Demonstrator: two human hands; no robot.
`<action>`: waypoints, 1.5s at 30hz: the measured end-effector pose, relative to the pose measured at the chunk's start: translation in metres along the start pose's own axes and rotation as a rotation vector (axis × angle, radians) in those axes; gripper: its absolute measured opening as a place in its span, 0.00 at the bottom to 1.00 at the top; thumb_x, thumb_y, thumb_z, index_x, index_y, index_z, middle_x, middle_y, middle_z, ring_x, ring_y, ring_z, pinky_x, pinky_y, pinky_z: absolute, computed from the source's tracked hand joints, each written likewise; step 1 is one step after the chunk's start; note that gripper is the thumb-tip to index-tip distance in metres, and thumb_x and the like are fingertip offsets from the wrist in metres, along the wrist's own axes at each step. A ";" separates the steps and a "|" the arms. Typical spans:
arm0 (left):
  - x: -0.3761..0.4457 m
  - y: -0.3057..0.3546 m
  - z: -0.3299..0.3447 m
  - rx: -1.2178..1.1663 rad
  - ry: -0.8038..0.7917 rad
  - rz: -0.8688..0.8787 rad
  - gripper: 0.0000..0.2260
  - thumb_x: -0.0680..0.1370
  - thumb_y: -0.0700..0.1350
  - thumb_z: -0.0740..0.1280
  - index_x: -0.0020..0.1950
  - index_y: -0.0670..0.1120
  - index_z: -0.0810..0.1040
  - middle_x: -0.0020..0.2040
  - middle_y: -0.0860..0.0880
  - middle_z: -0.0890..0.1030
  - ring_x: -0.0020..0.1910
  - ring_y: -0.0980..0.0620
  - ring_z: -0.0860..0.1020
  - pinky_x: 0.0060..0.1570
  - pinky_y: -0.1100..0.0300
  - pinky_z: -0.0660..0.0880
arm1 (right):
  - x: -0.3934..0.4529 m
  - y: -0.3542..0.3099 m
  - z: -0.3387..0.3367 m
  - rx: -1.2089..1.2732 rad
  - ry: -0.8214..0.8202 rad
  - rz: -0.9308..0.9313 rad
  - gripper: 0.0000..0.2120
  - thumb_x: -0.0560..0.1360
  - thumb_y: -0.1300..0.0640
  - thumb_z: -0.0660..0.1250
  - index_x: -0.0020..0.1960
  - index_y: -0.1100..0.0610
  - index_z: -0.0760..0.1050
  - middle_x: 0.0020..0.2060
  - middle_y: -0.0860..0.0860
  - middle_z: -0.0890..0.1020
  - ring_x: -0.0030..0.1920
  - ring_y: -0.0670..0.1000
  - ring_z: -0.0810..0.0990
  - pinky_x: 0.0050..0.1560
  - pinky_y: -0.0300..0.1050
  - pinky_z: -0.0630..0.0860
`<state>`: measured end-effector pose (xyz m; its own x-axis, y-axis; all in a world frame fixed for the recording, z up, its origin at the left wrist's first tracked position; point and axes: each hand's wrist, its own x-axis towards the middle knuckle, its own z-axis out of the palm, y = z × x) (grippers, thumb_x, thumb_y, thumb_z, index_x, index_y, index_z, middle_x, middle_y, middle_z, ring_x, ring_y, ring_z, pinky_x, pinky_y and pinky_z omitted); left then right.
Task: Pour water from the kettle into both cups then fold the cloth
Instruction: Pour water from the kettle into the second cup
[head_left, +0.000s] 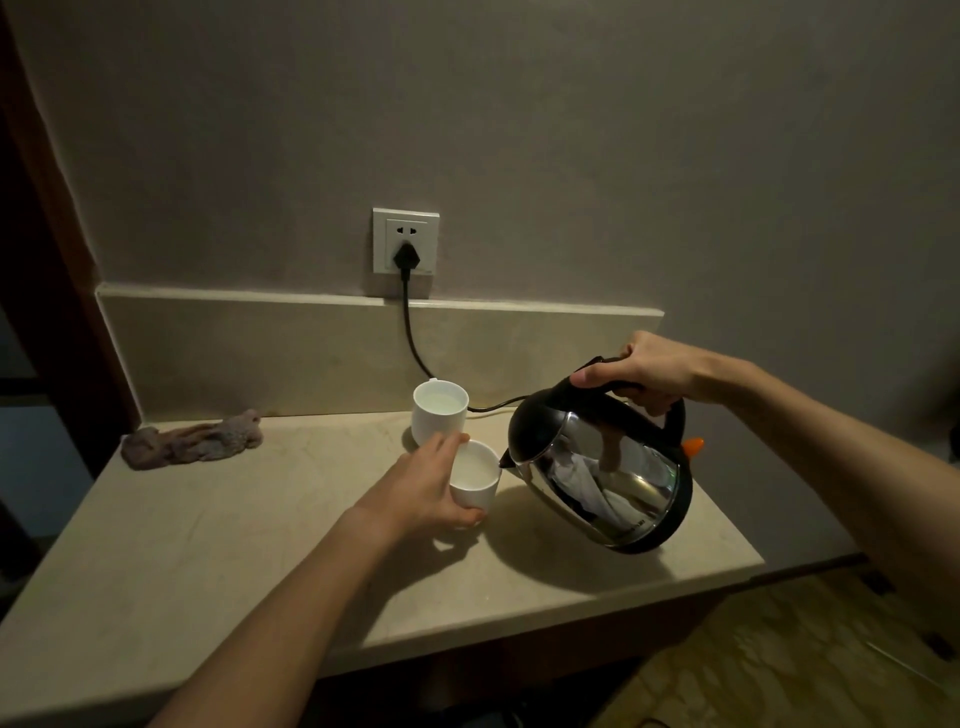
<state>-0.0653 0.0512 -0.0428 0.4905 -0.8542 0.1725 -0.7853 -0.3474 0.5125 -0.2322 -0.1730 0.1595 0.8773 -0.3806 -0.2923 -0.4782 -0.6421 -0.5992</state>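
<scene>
In the head view, the tilted kettle is gripped by the right hand, spout at the near cup, which is steadied by the left hand. The tilt should be eased gently; the cloth lies crumpled on the tabletop.

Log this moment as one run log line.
step: pouring second cup | right hand: tilting steel kettle | left hand: steadying near white cup | far white cup: filled | crumpled purple-brown cloth: unfolded

We reach in with both bare forearms. Our left hand curls its fingers around something low at centre, thumb nearest us. Our right hand is raised farther right, fist closed, wrist bent.
</scene>
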 end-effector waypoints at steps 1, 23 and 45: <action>0.000 0.000 0.000 -0.003 -0.001 0.001 0.44 0.64 0.65 0.75 0.75 0.52 0.63 0.66 0.52 0.72 0.59 0.46 0.76 0.55 0.51 0.75 | -0.001 -0.002 0.000 -0.004 0.001 0.003 0.30 0.54 0.27 0.76 0.26 0.55 0.76 0.23 0.50 0.69 0.22 0.48 0.65 0.26 0.40 0.62; -0.001 0.002 -0.001 0.013 0.002 0.010 0.45 0.66 0.64 0.75 0.77 0.51 0.61 0.67 0.51 0.71 0.60 0.46 0.76 0.57 0.50 0.76 | 0.010 -0.035 -0.004 -0.168 -0.052 0.053 0.30 0.66 0.34 0.71 0.46 0.63 0.80 0.23 0.48 0.69 0.23 0.47 0.66 0.24 0.37 0.65; -0.003 0.001 -0.001 -0.010 0.011 0.011 0.45 0.65 0.64 0.75 0.78 0.52 0.61 0.67 0.51 0.71 0.60 0.46 0.76 0.58 0.49 0.76 | 0.023 -0.063 -0.008 -0.281 -0.152 0.087 0.22 0.73 0.38 0.71 0.32 0.55 0.75 0.25 0.50 0.68 0.23 0.48 0.65 0.24 0.38 0.64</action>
<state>-0.0672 0.0538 -0.0422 0.4864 -0.8534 0.1873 -0.7865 -0.3344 0.5192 -0.1820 -0.1463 0.1966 0.8185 -0.3523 -0.4538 -0.5258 -0.7777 -0.3445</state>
